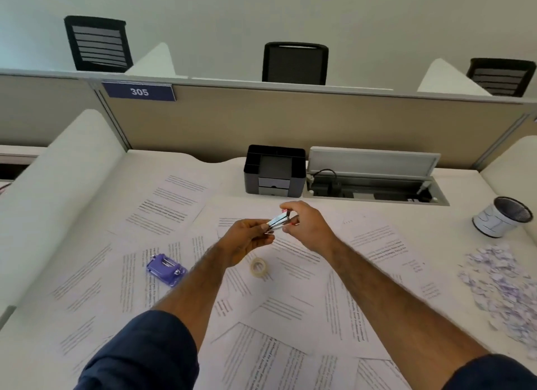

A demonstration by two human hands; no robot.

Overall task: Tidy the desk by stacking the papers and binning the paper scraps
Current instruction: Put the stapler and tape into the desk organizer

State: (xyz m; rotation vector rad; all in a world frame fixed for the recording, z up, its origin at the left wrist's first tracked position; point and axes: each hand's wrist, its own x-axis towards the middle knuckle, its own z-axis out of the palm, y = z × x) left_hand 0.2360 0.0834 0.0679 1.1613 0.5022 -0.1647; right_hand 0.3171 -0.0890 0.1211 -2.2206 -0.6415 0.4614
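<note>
1. Both hands are raised above the middle of the desk [453, 221]. The left hand [247, 238] and right hand [308, 224] pinch between them a small shiny metallic object [278, 222], one hand on each end; what the object is cannot be told.
2. Papers [290, 311]: printed sheets lie loose and overlapping over most of the desk surface, at many angles. The print is too small and blurred to read.
3. Paper scraps [505, 285]: a heap of small white and purplish bits lies at the right edge of the desk, near the front.
4. A mesh bin [501, 216] stands behind the scraps, towards the right rear corner, with white paper inside it.
5. A purple stapler-like item [166, 270] lies on the sheets to the left of the left forearm. A roll of clear tape [259, 268] lies on the sheets between the forearms.
6. A black desk organiser [275, 168] stands at the rear centre, just beside an open cable tray [374, 183].
7. Legible writing: a blue plate [139, 91] on the partition reads "305".
8. Dark blue sleeves [145, 357] are rolled above the elbows.
</note>
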